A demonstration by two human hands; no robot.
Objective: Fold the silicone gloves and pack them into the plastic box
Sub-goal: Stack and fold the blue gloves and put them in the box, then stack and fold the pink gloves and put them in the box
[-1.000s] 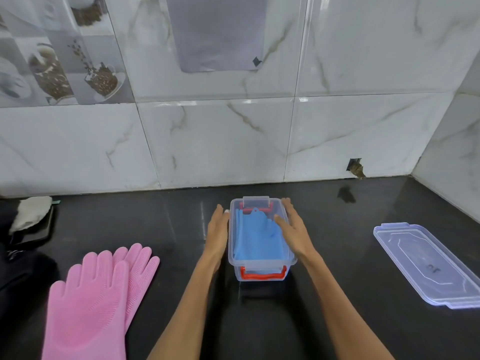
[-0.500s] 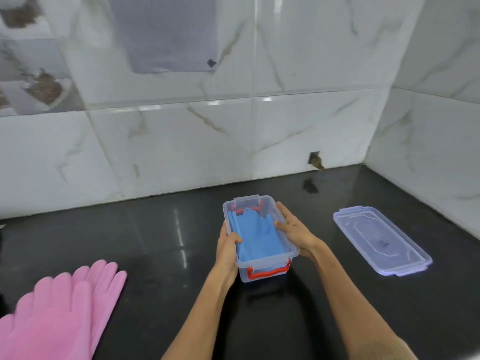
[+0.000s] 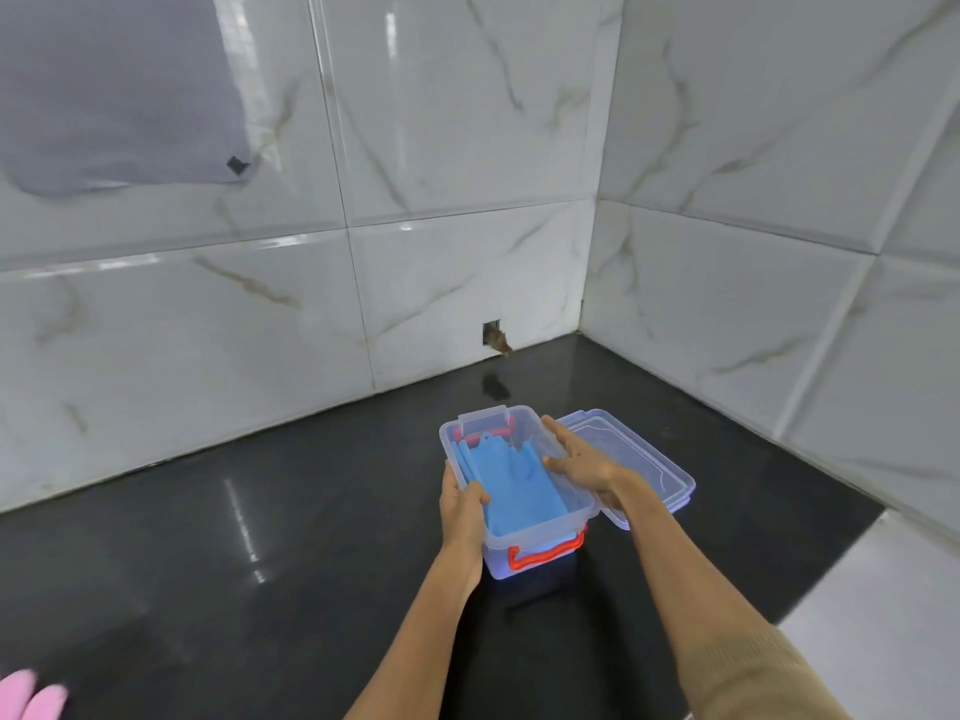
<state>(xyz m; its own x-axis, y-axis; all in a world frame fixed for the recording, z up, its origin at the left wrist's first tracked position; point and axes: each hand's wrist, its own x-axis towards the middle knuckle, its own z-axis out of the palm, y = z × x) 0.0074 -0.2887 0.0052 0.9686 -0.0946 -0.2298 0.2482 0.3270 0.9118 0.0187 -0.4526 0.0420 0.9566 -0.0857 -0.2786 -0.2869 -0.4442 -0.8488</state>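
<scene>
Box — blue gloves lengthwise inside — runs toward the wall.

Home kitchen, marble-look wall tiles, black counter

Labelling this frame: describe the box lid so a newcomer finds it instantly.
On the black counter near the tiled corner sits the clear plastic box with blue gloves. The lid lies flat just right of it, behind the right hand: clear, empty, no red handle.
</scene>
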